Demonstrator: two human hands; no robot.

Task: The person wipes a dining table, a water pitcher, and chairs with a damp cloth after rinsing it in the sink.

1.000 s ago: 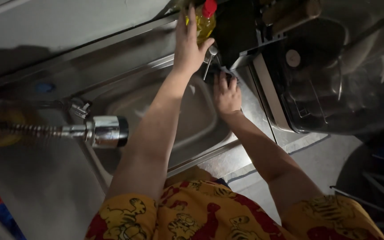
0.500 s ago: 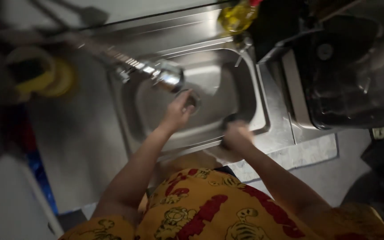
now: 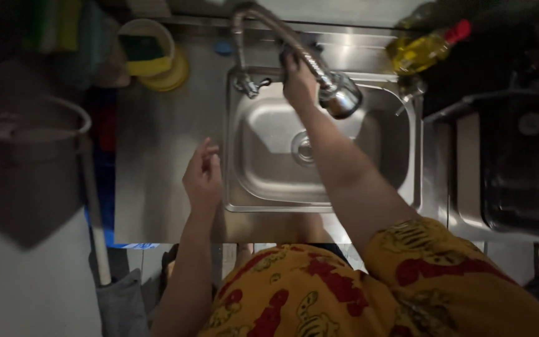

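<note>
A: Which packages are in view?
B: One bottle (image 3: 424,48), lying tilted at the tabletop's far right corner beyond the sink (image 3: 244,187). Clear body, yellow liquid, red cap.
A: Labels, signs, screens?
B: None can be made out.

Dim kitchen, steel counter (image 3: 157,162)
</note>
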